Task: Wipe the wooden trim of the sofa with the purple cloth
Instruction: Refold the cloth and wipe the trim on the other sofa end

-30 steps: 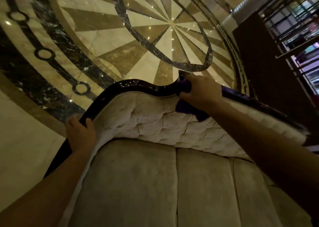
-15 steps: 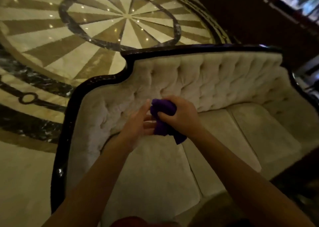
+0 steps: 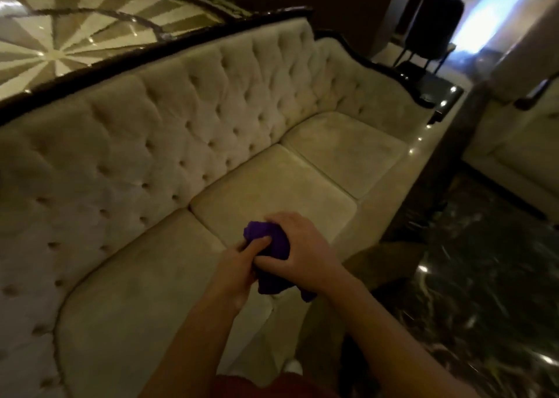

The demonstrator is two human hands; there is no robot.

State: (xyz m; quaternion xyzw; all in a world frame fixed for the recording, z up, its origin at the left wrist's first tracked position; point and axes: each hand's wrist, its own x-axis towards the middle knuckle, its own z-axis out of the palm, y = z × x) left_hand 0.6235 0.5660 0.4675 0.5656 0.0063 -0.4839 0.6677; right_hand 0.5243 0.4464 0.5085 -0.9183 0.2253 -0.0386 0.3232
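Both hands together over the front edge of the sofa (image 3: pixel 272 183), above the seam between the left and middle seat cushions. Cloth (image 3: pixel 272 243) bunched between them, purple, clear of the cushions, a loose end hanging below the right wrist. Right hand (image 3: pixel 305 249) wrapped over the top and right side of the bundle, fingers curled shut on it. Left hand (image 3: pixel 239 264) pressed against the left side, index finger and thumb pinching into the folds. Bare forearms rising from the bottom edge of the view, a bit of red clothing between them.

Tufted, cream backrest running from the left edge up toward the top right. Dark, glossy trim (image 3: pixel 145 51) along the top of the backrest, dipping and curving down the far arm at the right end. Well apart from the cloth and from both hands. Three seat cushions bare.

Beyond the backrest, pale floor (image 3: pixel 45 46) with a starburst inlay. Dark chair (image 3: pixel 435 25) past the far arm, blurred. Dark marbled floor at the right, a second cream seat at the right edge
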